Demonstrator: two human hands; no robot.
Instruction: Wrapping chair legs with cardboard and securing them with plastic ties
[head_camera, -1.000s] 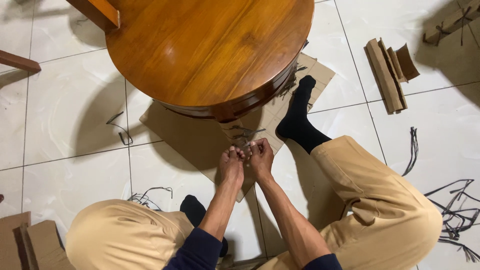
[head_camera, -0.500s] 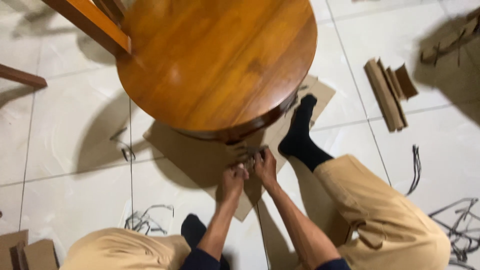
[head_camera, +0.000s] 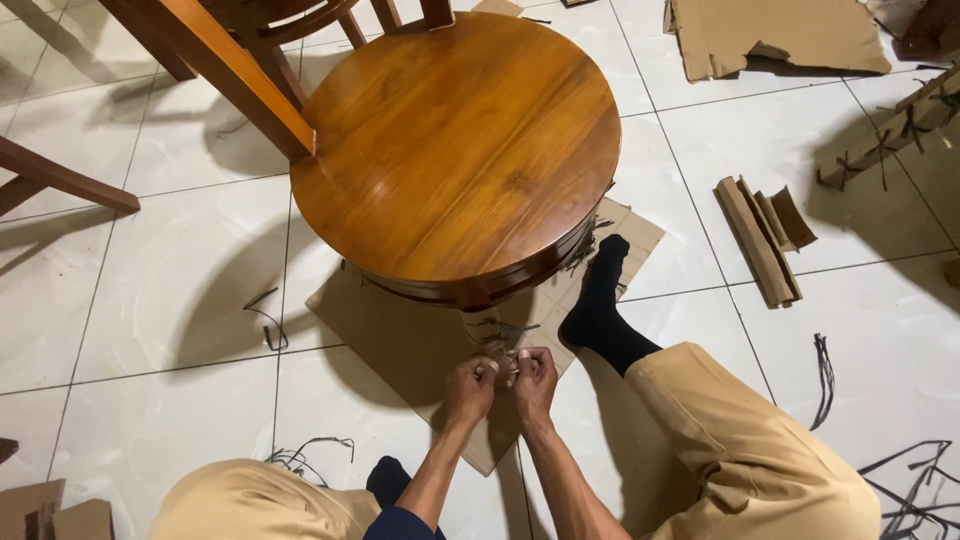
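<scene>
A round wooden chair seat (head_camera: 460, 150) stands on a flat cardboard sheet (head_camera: 400, 330) on the tiled floor. Just below the seat's front edge my left hand (head_camera: 470, 390) and my right hand (head_camera: 537, 377) meet, fingertips pinched together on a thin dark strap (head_camera: 503, 357) by the chair's wrapped leg (head_camera: 497, 335). The strap is mostly hidden by my fingers. My legs in tan trousers and black socks lie on either side of the hands.
Folded cardboard strips (head_camera: 762, 238) lie to the right, a larger cardboard piece (head_camera: 780, 35) at the top right. Cut black straps (head_camera: 905, 485) litter the floor at right, others (head_camera: 268, 318) at left. Another wooden leg (head_camera: 60, 178) crosses the left edge.
The view has tilted up, showing more of the chair back and far floor. My hands stay together at the chair's front leg, shifted slightly lower in the picture.
</scene>
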